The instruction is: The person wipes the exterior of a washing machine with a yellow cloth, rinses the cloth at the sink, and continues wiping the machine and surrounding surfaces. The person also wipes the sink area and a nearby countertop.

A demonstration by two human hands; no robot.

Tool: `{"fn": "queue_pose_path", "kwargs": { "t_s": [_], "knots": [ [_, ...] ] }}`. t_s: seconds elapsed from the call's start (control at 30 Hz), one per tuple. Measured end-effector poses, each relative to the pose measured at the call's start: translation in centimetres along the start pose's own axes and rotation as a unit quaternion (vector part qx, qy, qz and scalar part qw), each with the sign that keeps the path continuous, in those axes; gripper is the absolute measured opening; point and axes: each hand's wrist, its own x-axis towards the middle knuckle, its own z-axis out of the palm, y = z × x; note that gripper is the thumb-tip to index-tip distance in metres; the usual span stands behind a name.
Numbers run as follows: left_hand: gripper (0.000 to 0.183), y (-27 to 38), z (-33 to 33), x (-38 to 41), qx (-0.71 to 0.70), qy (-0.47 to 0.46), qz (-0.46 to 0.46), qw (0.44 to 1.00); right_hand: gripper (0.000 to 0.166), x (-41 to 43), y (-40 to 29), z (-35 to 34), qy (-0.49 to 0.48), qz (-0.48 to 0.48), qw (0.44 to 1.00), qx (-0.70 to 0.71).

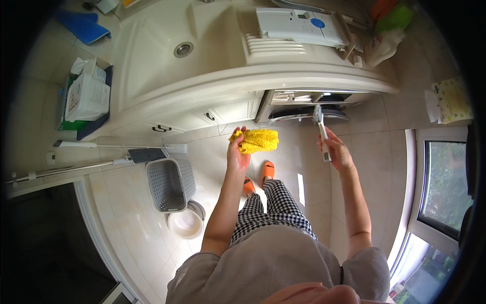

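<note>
My left hand (239,154) grips a bunched yellow cloth (261,141), which sticks out to the right above the floor. In my right hand (338,150) is a white-handled scrub brush (322,131), its bristle head pointing away from me. The brush head is in front of a front-loading washing machine (309,106) under the counter. Beyond both hands lies a cream laundry sink (152,57) with a metal drain (183,49). A ribbed washboard (273,45) is moulded into the sink's right side. A white panel with a blue round button (300,26) rests over it.
On the left floor stand a grey perforated basket (171,186) and a white bucket (186,224). Long-handled cleaning tools (114,146) lean nearby. A wipes tub (87,97) sits left of the sink. Bottles (385,45) stand at the counter's right end, with a window (444,186) at far right.
</note>
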Motion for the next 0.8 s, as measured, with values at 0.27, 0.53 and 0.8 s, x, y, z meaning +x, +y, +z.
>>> {"fn": "queue_pose_path", "kwargs": {
  "t_s": [0.27, 0.53, 0.8],
  "knots": [
    [0.03, -6.1, -5.8, -1.8, -0.029, 0.093, -0.013, 0.995, 0.038, 4.2, 3.4, -0.6, 0.007, -0.04, 0.983, -0.179],
    [0.032, -13.5, -10.0, 1.6, -0.062, 0.055, 0.017, 0.996, 0.042, 8.1, 4.1, -3.4, -0.068, -0.114, 0.97, -0.202],
    [0.035, -18.3, -14.2, 8.6, -0.045, 0.008, -0.037, 0.998, 0.036, 15.3, 4.9, -4.4, 0.026, -0.258, 0.866, -0.427]
  ]
}}
